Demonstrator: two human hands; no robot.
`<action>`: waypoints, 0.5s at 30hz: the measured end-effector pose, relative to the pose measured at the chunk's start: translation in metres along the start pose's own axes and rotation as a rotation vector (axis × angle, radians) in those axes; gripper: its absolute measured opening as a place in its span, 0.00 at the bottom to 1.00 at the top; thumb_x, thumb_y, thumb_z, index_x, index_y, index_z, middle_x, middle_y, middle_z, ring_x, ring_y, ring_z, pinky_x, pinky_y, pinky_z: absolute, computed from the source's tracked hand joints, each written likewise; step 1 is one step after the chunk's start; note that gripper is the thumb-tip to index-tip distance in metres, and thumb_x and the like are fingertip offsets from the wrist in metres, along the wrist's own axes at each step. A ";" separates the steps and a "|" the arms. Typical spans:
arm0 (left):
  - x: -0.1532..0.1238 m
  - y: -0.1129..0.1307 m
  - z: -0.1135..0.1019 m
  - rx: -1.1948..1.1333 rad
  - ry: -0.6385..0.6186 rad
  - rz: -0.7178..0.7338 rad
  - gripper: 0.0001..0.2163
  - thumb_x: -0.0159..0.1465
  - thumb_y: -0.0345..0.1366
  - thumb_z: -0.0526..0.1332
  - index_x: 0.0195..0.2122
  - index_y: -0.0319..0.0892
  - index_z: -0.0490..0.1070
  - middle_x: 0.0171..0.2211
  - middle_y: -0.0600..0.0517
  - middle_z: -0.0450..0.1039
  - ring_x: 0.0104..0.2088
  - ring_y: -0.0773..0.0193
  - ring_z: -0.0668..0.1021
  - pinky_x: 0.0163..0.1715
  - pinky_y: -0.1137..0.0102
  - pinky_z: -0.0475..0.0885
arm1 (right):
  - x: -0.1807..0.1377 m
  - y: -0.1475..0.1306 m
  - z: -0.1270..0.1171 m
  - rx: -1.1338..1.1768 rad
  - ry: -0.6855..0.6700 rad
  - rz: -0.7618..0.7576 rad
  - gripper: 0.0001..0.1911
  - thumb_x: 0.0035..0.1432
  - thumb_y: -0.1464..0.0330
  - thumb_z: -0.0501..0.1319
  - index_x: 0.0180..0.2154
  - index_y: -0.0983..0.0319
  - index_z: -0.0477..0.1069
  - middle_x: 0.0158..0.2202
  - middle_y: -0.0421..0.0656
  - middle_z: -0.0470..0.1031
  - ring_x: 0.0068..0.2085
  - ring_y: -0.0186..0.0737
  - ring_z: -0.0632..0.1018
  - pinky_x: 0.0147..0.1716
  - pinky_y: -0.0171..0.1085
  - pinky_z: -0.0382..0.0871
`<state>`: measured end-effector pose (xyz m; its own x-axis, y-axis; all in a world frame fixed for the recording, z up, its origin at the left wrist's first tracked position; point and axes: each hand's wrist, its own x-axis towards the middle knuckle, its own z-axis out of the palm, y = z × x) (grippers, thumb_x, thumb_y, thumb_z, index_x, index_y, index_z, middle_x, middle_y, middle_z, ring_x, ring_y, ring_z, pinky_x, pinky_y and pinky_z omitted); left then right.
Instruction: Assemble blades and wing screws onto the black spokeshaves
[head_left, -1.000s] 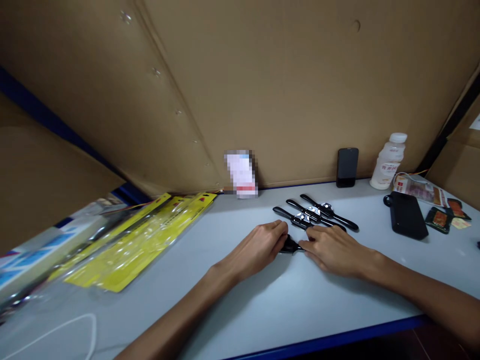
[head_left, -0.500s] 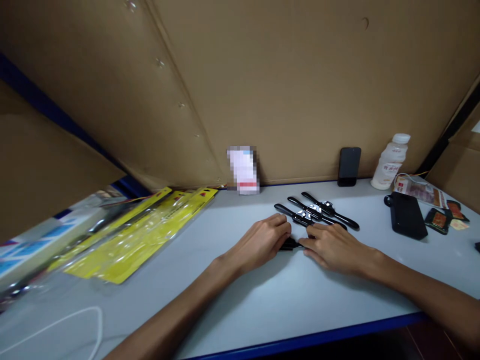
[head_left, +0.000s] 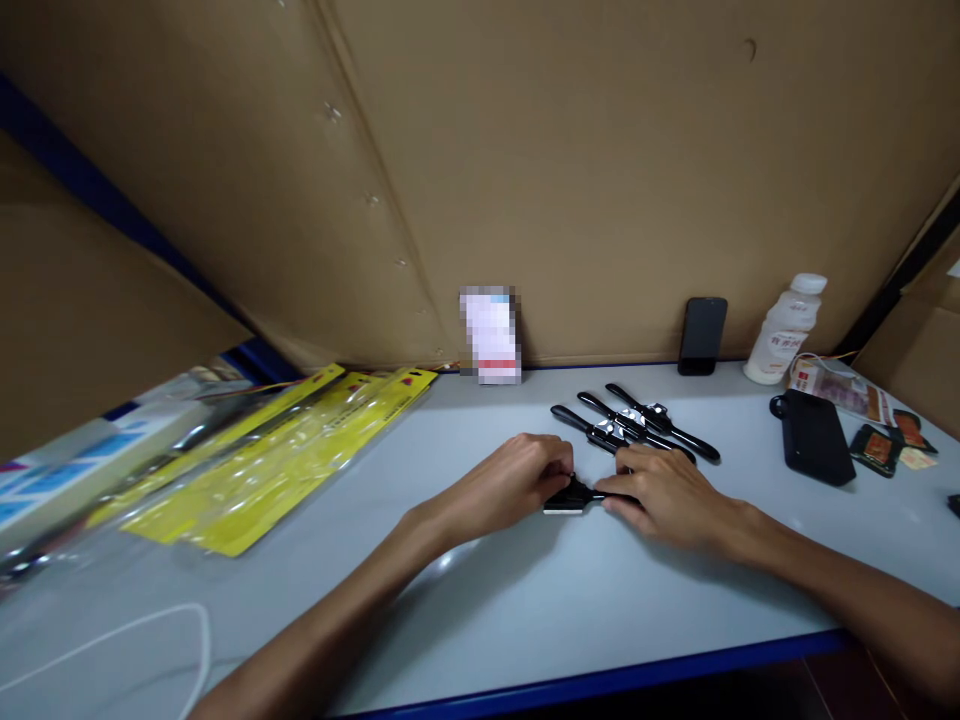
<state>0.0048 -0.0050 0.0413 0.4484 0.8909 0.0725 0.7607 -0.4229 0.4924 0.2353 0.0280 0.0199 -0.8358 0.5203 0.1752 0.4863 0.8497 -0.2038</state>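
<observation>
Low over the grey table, a black spokeshave (head_left: 576, 496) is between my two hands, its middle body and a pale lower edge showing. My left hand (head_left: 525, 476) has its fingers curled and closed at the spokeshave's left side, which they hide. My right hand (head_left: 664, 494) grips the right handle between thumb and fingers. Just beyond the hands, three more black spokeshaves lie side by side on a slant: a left one (head_left: 589, 424), a middle one (head_left: 616, 415) and a right one (head_left: 682, 436), with shiny metal parts at their middles.
Yellow-backed clear plastic packages (head_left: 300, 465) lie at the left beside a white and blue box (head_left: 67, 470). A blurred-out upright panel (head_left: 491, 335) and a dark phone (head_left: 703, 336) lean on the cardboard wall. A bottle (head_left: 787, 330), black case (head_left: 816, 437) and small packets (head_left: 876, 450) are at right.
The held spokeshave now shows more of its body and a pale edge, with my left hand shifted slightly left. The other spokeshaves have stayed in place; the view has shifted a little.
</observation>
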 end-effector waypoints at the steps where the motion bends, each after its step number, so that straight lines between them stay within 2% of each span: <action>1: 0.000 0.000 -0.001 0.008 0.002 0.007 0.07 0.63 0.29 0.55 0.32 0.39 0.73 0.27 0.53 0.72 0.27 0.68 0.69 0.28 0.72 0.61 | 0.000 0.000 0.001 0.005 0.001 0.015 0.09 0.65 0.66 0.59 0.40 0.58 0.79 0.37 0.44 0.75 0.39 0.42 0.73 0.32 0.39 0.56; 7: -0.001 -0.001 0.000 -0.006 -0.035 -0.025 0.07 0.63 0.28 0.55 0.31 0.40 0.72 0.22 0.56 0.69 0.23 0.70 0.66 0.25 0.72 0.58 | 0.002 -0.001 0.005 0.105 -0.009 0.102 0.08 0.62 0.68 0.61 0.43 0.60 0.75 0.41 0.45 0.75 0.44 0.45 0.73 0.39 0.41 0.61; 10: -0.001 0.001 0.000 0.000 -0.033 -0.043 0.07 0.62 0.28 0.55 0.29 0.40 0.71 0.21 0.57 0.67 0.22 0.71 0.64 0.24 0.72 0.57 | 0.004 -0.002 0.004 0.227 -0.045 0.124 0.08 0.59 0.70 0.64 0.42 0.60 0.74 0.40 0.43 0.75 0.43 0.43 0.73 0.42 0.41 0.62; 15: 0.000 0.003 0.001 0.028 0.020 -0.042 0.07 0.61 0.29 0.56 0.26 0.39 0.70 0.24 0.54 0.69 0.25 0.69 0.66 0.27 0.72 0.58 | 0.005 -0.006 0.001 0.333 -0.057 0.194 0.08 0.57 0.72 0.65 0.40 0.60 0.73 0.38 0.42 0.74 0.39 0.40 0.72 0.38 0.38 0.62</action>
<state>0.0078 -0.0065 0.0422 0.4068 0.9109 0.0696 0.7915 -0.3895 0.4710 0.2281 0.0257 0.0205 -0.7539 0.6551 0.0509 0.5351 0.6571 -0.5309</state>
